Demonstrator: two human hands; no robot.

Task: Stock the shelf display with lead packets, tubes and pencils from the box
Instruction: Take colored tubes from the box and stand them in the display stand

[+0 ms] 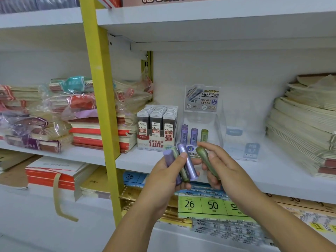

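Note:
My left hand [163,177] grips a bunch of three lead tubes [188,165], two purple and one green, held upright in front of the shelf edge. My right hand [221,166] pinches a single green tube [206,160] just to their right. Behind them a clear display stand [201,117] with a printed header card holds three upright tubes [193,136], two purple and one green. To its left stands a display carton of grey lead packets [157,124], tightly filled. The supply box is out of view.
A second clear stand [240,135] sits right of the tube display. Stacks of notebooks [300,128] fill the shelf's right side, bagged notebooks [81,113] the left. A yellow upright post [101,106] divides the shelving. More paper packs [209,204] lie on the shelf below.

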